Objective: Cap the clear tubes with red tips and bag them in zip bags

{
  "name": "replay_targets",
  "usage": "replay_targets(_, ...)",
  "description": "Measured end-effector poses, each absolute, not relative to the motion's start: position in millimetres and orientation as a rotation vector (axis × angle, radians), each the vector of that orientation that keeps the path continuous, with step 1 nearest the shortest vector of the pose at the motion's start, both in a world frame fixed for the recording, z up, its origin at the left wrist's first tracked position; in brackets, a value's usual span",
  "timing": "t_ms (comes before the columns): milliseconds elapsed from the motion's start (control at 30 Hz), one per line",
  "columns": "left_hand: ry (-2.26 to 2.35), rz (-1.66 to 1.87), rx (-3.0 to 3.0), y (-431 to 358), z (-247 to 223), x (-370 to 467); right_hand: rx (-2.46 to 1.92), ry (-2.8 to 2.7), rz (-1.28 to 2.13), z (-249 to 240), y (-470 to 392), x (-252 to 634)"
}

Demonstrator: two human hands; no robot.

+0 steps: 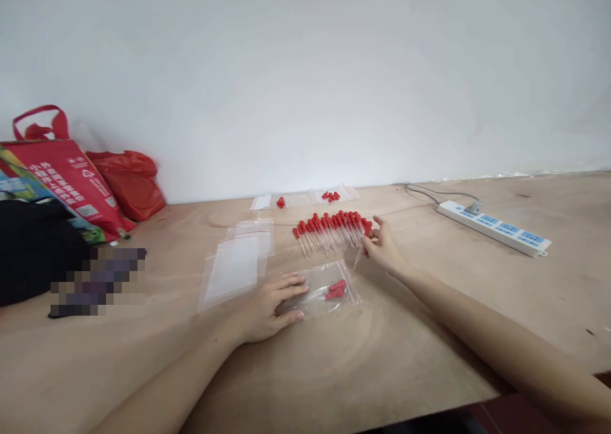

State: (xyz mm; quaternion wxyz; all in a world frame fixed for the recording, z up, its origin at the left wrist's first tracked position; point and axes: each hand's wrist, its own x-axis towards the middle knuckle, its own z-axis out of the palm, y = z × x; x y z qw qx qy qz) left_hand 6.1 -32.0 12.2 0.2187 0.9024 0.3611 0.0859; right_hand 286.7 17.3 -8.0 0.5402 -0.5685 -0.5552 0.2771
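My left hand [274, 307] rests on the wooden table with its fingers spread, covering the left end of a clear zip bag [312, 278]. Inside that bag lie a few droppers with red rubber bulbs [336, 289]; their tips are partly hidden by the fingers. Beyond it, a row of red-bulbed droppers [329, 230] lies side by side, bulbs pointing away from me. At the row's right end my right hand [382, 249] is closed in a pinch on one dropper [358, 257], its clear tip slanting down towards the bag's open-looking end.
Flat zip bags [233, 265] lie overlapping at left. Near the wall are loose red bulbs [330, 196], another small red cluster [280, 202] and clear tubes [300, 198]. A power strip [494, 228] lies at right. Red bags [126, 182] and black cloth [38, 246] stand far left.
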Motion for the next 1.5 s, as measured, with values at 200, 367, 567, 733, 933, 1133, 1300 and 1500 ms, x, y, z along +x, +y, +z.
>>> replay_targets(200,1.034,0.231,2.511,-34,15,8,-1.228,-1.013,0.958,-21,-4,273)
replay_targets(367,1.079,0.224,2.496,-35,16,8,-1.071,-0.918,1.149,-21,-10,262)
replay_targets(567,1.055,0.252,2.496,-33,14,7,-1.090,-1.000,1.268,-17,-20,263)
replay_targets(733,1.040,0.267,2.508,-33,15,8,-1.123,-1.250,1.291,-21,-23,262)
replay_targets(933,1.032,0.290,2.528,-32,12,8,-1.163,-1.463,1.283,-30,-19,257)
replay_targets(1133,1.047,0.267,2.523,-33,12,7,-1.176,-1.710,1.161,-24,-13,265)
replay_targets(1300,1.033,0.253,2.538,-33,15,8,-1.566,-1.680,0.402,-10,24,288)
replay_targets(1500,0.996,0.253,2.534,-32,13,8,-1.968,-1.694,0.155,9,67,280)
